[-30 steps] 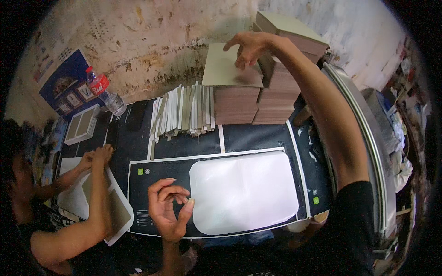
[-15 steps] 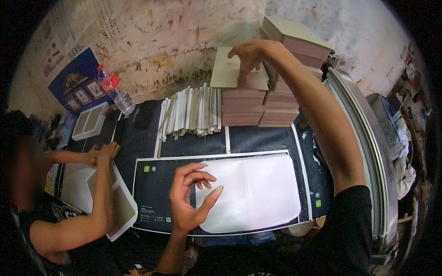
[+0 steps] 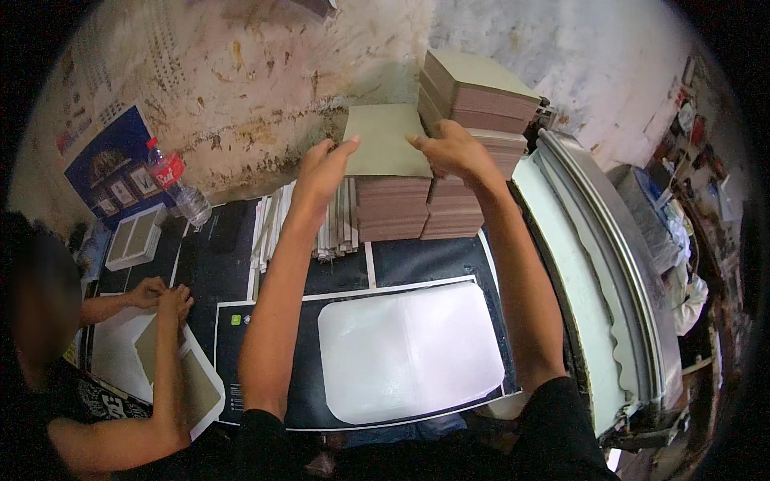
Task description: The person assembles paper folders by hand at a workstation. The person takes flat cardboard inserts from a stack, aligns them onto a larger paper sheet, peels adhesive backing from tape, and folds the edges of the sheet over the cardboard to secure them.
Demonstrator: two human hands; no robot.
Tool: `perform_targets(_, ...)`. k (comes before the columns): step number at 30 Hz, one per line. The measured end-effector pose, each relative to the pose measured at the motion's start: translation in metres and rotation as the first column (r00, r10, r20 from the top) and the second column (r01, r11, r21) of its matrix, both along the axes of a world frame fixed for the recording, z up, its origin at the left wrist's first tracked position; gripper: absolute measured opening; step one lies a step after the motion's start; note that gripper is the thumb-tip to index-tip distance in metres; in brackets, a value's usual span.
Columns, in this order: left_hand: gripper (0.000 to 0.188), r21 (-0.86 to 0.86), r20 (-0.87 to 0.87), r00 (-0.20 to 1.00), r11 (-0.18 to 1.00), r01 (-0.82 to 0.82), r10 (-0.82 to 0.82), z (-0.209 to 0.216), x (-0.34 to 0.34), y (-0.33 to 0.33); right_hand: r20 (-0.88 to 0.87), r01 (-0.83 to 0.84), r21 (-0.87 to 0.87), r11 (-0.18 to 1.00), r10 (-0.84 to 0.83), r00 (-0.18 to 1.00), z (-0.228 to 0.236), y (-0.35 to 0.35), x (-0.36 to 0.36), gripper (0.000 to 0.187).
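Note:
My left hand [image 3: 322,170] and my right hand [image 3: 460,152] grip a pale grey-green cardboard sheet [image 3: 387,143] by its left and right edges, thumbs on top. Its position is over the nearer stack of brown-edged cardboard [image 3: 391,207]; whether it is lifted clear of the stack I cannot tell. Below my forearms, a glossy white sheet with rounded corners [image 3: 365,357] and a crease down its middle lies flat on a black printed mat [image 3: 301,401].
Strips of board [image 3: 269,228] lie left of the stacks. A taller cardboard stack [image 3: 481,100] rises behind. To the right is a machine with a long metal roller [image 3: 618,264]. A bottle [image 3: 178,184] stands back left. At left, a co-worker's hands [image 3: 164,297] handle board on a white sheet.
My left hand has moved from above the white sheet up to the cardboard's left edge. My right hand has shifted from the sheet's top to its right edge. The view has shifted slightly.

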State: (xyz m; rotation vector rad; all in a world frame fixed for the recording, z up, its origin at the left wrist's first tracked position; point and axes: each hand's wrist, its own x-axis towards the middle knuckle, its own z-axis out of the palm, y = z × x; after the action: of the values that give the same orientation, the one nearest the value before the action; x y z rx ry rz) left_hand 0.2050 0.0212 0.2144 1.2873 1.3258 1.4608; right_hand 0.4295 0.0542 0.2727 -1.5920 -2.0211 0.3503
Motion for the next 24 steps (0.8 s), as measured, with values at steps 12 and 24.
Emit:
perform_targets(12,0.075,0.141,-0.097,0.969,0.967,-0.211,0.226,0.040,0.002,-0.003,-0.342,0.053,0.071,0.996,-0.025,0.939,0.008,-0.023,0.005,0.082)
perform_targets(24,0.104,0.097,-0.292,0.893,0.939,-0.330,0.344,0.015,-0.008,0.025,-0.747,0.063,-0.012,0.998,-0.051,0.663,-0.015,-0.011,-0.009,0.067)
